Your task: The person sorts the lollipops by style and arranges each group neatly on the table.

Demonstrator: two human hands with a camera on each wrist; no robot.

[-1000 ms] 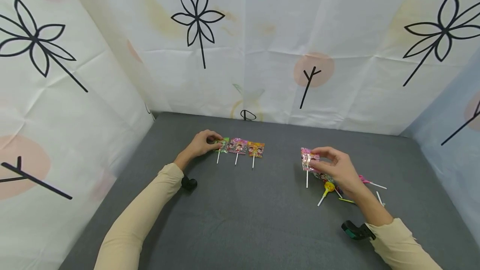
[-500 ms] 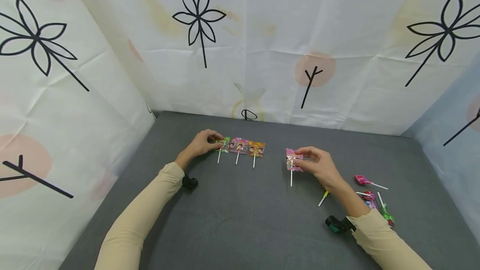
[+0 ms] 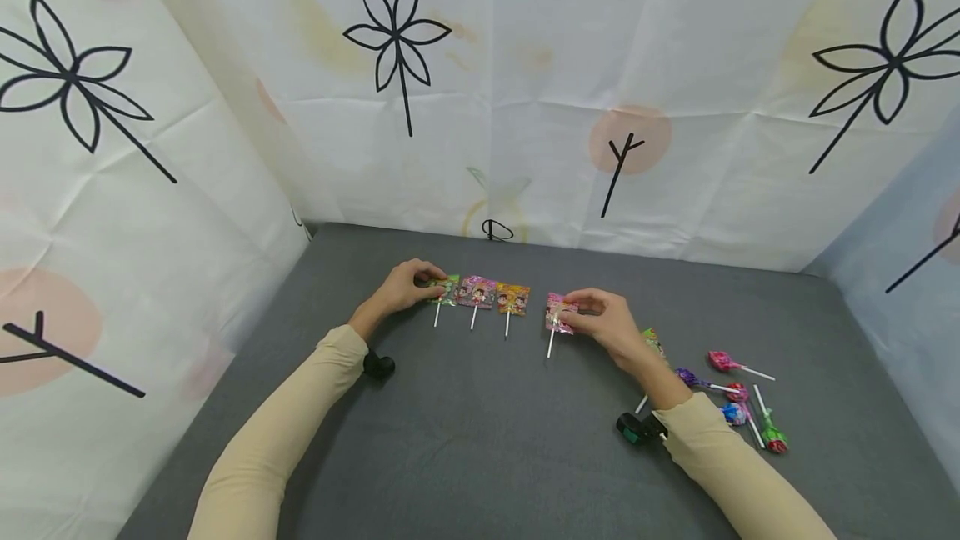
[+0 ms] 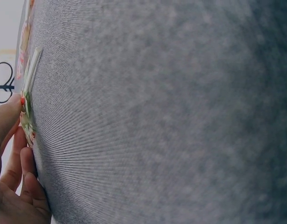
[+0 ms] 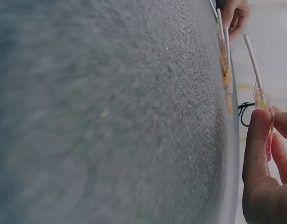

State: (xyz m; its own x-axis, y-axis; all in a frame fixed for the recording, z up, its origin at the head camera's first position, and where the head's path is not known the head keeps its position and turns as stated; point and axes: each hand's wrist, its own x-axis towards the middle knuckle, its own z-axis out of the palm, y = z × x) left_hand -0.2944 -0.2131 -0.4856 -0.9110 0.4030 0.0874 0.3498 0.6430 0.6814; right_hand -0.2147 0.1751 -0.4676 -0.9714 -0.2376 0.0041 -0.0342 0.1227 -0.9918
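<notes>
I look down on a gray table [image 3: 480, 457] walled on three sides by white cloth [image 3: 525, 90] printed with black flowers. My two sleeved arms reach in from the near edge. My left hand [image 3: 401, 288], toward the far left of the table, has its fingertips curled onto the green pop [image 3: 447, 290], which lies flat and starts a row of three; the pink pop [image 3: 477, 293] and orange pop [image 3: 512, 298] lie just beside it toward the right, each with its white stick pointing at the near edge. My right hand [image 3: 606, 322] pinches the wrapper of a fourth pop [image 3: 558, 312] between thumb and fingers; it hangs just right of the orange one, apart from it, its stick [image 3: 551, 344] also running toward the near edge, parallel to the rest. The right wrist view shows that stick raised off the felt, so I judge it not yet laid down. The open slot lies just left of my right hand, far nearer to it than to my left. Toward the right edge a loose pile [image 3: 738, 402] of round pops lies with sticks pointing various ways.
</notes>
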